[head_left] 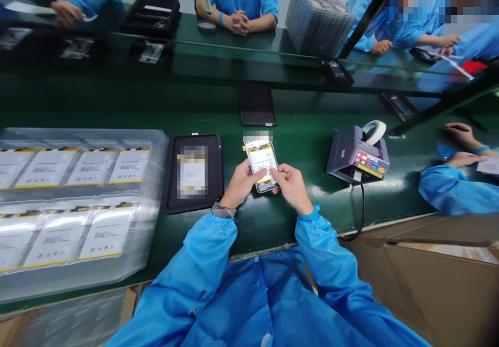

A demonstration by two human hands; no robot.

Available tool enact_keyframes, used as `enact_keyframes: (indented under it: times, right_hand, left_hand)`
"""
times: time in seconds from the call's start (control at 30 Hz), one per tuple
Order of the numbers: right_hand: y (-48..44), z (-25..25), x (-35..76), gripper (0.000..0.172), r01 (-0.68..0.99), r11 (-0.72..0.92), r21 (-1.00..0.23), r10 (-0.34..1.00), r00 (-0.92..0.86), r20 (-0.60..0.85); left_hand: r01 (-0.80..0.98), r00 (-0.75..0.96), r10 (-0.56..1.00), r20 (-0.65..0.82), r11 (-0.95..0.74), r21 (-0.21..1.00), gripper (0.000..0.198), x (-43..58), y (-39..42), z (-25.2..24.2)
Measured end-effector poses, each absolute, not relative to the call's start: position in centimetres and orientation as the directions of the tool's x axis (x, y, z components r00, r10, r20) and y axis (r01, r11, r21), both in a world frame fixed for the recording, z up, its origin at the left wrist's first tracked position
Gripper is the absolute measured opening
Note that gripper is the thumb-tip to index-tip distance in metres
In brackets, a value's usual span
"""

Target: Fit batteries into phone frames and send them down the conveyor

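Both my hands hold an opened phone [267, 185] above the green bench, straight in front of me. Inside its frame lies a white battery [261, 158] with yellow edges. My left hand [239, 184] grips the phone's left side, its thumb pressed on the lower part of the battery. On the right side, my right hand [291, 184] closes round the edge, its thumb also on the lower battery. The fingers beneath the phone are mostly hidden. Left of my hands, a black tray [171, 196] carries another phone-sized unit, partly blurred out.
A clear plastic tray [154, 217] at left holds several white batteries. A tape dispenser [343, 154] with a tape roll stands at right, its cable hanging over the bench edge. Beyond lies a black tray [256, 105]. Co-workers in blue sit across and at right, near stacked clear trays [317, 19].
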State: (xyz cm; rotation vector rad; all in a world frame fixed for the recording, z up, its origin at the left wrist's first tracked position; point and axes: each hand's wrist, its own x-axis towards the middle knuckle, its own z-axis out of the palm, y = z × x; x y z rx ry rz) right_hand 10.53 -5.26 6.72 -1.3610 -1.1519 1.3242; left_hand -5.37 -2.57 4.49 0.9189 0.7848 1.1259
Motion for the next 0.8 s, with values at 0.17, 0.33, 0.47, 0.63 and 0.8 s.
enact_keyframes:
  times: [0.17,0.33,0.47,0.63,0.8]
  right_hand:
    - [-5.0,6.0,10.0,0.059,0.029,-0.162,-0.986,0.987,0.017,-0.162]
    - [-4.6,6.4,10.2,0.059,-0.04,-0.205,-0.978,0.972,-0.123,-0.198]
    - [-2.4,7.3,10.7,0.051,-0.024,-0.209,-0.978,0.972,-0.115,-0.205]
    - [5.0,8.0,10.9,0.034,0.093,-0.236,-0.967,0.963,0.155,-0.22]
    - [14.1,8.4,9.2,0.033,0.09,-0.261,-0.961,0.947,0.216,-0.236]
  left_hand:
    - [-0.422,0.242,0.965,-0.101,0.198,0.885,0.067,-5.4,-2.1,4.1]
    - [-0.418,0.211,0.969,-0.126,0.206,0.885,0.064,-5.8,-2.0,4.6]
    - [-0.423,0.195,0.967,-0.162,0.232,0.876,0.064,-5.8,-1.7,4.7]
    - [-0.268,0.065,0.979,-0.194,0.205,0.941,0.051,-5.7,-1.4,4.0]
    - [0.025,0.202,0.97,-0.137,0.135,0.991,0.032,-5.7,-1.6,3.3]
